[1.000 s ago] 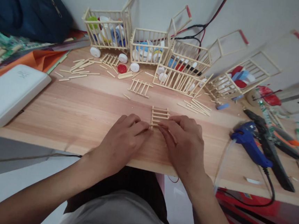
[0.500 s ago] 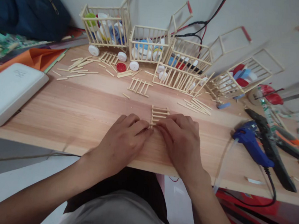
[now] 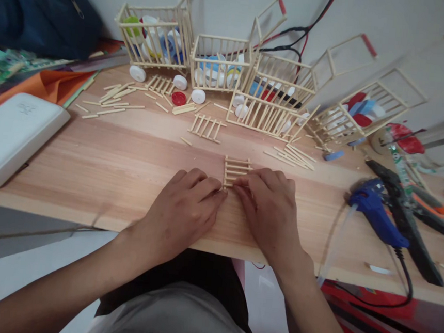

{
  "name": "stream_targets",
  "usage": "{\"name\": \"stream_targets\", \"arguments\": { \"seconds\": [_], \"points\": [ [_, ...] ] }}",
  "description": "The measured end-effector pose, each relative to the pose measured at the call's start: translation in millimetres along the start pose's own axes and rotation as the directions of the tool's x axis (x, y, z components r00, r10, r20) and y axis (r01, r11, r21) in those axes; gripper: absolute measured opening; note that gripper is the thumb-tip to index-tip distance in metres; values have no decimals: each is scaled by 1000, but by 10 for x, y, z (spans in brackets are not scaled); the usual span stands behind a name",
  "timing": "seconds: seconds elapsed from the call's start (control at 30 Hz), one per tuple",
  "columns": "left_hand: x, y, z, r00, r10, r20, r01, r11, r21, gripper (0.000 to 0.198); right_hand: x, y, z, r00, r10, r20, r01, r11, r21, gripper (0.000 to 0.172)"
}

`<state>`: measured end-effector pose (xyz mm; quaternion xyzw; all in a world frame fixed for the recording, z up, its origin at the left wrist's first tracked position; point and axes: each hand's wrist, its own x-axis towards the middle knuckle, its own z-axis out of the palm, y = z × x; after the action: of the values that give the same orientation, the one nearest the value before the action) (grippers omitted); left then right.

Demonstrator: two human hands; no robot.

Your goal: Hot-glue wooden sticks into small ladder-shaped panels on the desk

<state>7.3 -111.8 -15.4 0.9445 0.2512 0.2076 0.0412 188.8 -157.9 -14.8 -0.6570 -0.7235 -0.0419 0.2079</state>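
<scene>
A small wooden stick frame (image 3: pixel 237 167), built like a little ladder with several crossbars, lies flat on the table between my hands. My left hand (image 3: pixel 187 205) has its fingers pinched at the frame's near left corner. At the near right part, my right hand (image 3: pixel 271 207) closes thumb and fingertips on the frame and covers some of it. The exact fingertip contact is partly hidden. A second stick frame (image 3: pixel 205 128) rests a little farther back on the wooden table (image 3: pixel 108 177).
Behind stand several stick-built carts (image 3: pixel 221 65) holding coloured caps. Loose sticks lie at left (image 3: pixel 115 100) and right (image 3: pixel 293 157). A blue glue gun (image 3: pixel 381 211) with its cord is on the right; a white box-like device (image 3: pixel 18 138) is on the left.
My hands and the small frame stay nearly in place; the fingers shift only slightly. The view has tilted a little.
</scene>
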Motion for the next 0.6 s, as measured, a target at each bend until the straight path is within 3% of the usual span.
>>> {"name": "stream_targets", "arguments": {
  "seconds": [0.27,0.5,0.6],
  "points": [
    [1,10,4,1000,-8,-14,8,1000,-14,20,-4,-3,-27,1000,9,16,-10,1000,20,14],
    [-18,-3,-8,999,-4,-49,1,998,-62,19,-160,52,-253,962,168,-217,-149,984,101,24],
    [-28,-1,-11,994,-8,-111,0,997,-73,20,-237,55,-238,962,176,-210,-166,984,64,27]
  ]
}}
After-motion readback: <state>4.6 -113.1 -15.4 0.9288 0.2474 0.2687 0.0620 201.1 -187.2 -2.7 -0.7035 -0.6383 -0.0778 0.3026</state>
